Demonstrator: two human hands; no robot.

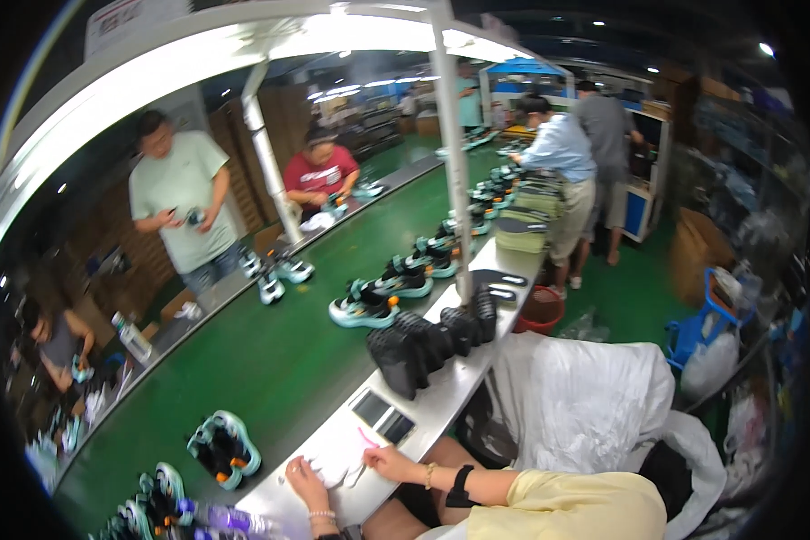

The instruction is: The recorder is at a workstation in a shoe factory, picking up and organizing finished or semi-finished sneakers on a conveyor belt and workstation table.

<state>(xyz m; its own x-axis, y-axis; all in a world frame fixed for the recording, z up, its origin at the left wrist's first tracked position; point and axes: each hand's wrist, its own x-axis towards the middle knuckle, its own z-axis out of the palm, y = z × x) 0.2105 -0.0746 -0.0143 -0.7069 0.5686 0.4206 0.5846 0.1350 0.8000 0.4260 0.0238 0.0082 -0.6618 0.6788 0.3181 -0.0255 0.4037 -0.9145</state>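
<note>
Left hand lies flat, fingers spread, on a white sheet at the near edge of the grey side shelf. Right hand is beside it; fingers curled, pinching a small pale piece, kind unclear. Black insoles are stacked further along the shelf. Green conveyor belt left of the shelf; teal shoes near its edge.

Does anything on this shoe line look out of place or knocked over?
One pair of teal shoes lies tipped on its side, soles showing, on the green belt, while the shoes farther along stand upright. Nothing looks spilled or damaged.
</note>
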